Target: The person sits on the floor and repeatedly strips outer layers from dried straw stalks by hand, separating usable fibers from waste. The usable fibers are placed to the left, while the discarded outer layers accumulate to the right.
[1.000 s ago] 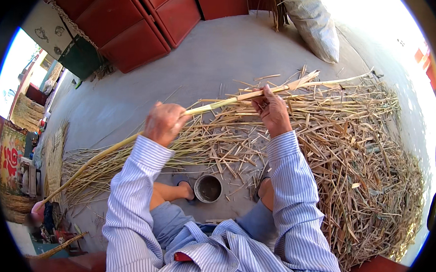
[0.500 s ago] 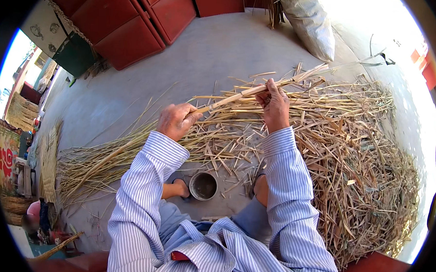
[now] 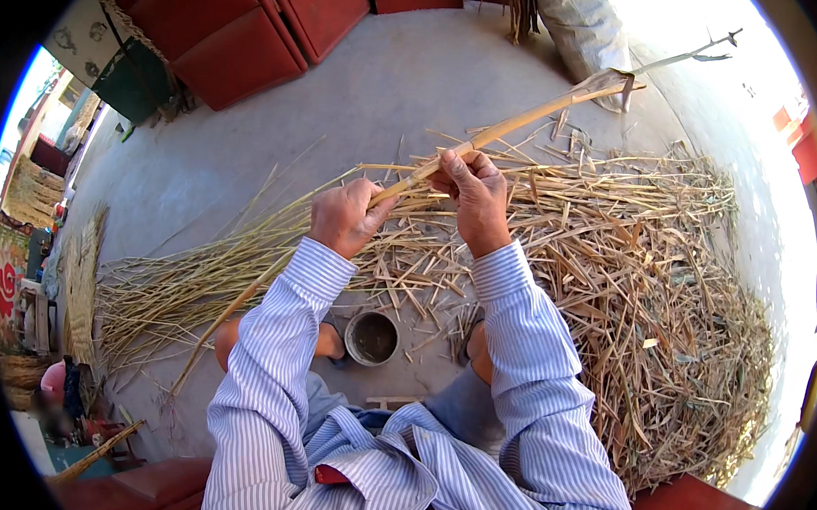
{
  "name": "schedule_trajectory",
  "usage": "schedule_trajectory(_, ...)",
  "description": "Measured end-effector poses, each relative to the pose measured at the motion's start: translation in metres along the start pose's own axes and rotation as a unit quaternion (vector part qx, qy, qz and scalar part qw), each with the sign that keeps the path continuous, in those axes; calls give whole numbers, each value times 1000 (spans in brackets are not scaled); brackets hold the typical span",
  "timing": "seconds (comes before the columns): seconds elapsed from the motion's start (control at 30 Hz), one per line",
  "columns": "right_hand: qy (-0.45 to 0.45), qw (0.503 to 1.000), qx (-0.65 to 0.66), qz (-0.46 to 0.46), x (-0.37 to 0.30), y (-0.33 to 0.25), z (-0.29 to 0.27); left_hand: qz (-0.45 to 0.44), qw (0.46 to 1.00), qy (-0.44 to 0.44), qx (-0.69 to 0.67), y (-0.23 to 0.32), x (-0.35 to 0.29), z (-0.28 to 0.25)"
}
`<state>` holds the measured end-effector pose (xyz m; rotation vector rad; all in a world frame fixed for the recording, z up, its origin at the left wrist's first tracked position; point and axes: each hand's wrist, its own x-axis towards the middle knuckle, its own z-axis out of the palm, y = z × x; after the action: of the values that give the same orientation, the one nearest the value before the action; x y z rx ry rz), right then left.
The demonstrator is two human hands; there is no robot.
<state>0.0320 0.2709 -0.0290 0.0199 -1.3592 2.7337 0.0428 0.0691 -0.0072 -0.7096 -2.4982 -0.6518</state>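
Note:
A long, pale tan reed stalk (image 3: 533,118) runs slantwise through both hands, from low on the left to high on the right. My left hand (image 3: 348,218) is wrapped round its middle. A short way up the stalk, my right hand (image 3: 476,201) pinches it between thumb and fingers. Past that hand, a dry leaf sheath (image 3: 608,79) and a thin grey tip stick out toward the upper right. The stalk's lower end passes behind my left forearm and comes out near the floor. Beneath my hands lies a layer of thin stalks (image 3: 197,291).
A large heap of dry leaf husks (image 3: 679,331) fills the right side. Between my feet stands a round grey pot (image 3: 347,339). Red cabinets (image 3: 244,56) and a pale sack (image 3: 582,35) stand at the back. Woven straw matting (image 3: 84,282) is at far left.
My right hand has slid left along the stalk, closer to my left hand, which has moved slightly right and up. More bare stalk now shows beyond my right hand.

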Motion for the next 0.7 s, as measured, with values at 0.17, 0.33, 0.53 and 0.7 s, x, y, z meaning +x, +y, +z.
schedule_trajectory(0.17,66,997,8,-33,6,-10,-13,93,991,24,90,-3,-8,-9)
schedule_trajectory(0.33,182,981,43,-57,23,-56,-79,75,987,-71,126,-50,-68,-76)
schedule_trajectory(0.53,118,992,-14,49,10,-14,-42,24,993,-64,96,-44,-53,-77)
schedule_trajectory(0.7,122,991,-27,51,2,0,-28,-8,997,-77,31,-23,-29,-19)
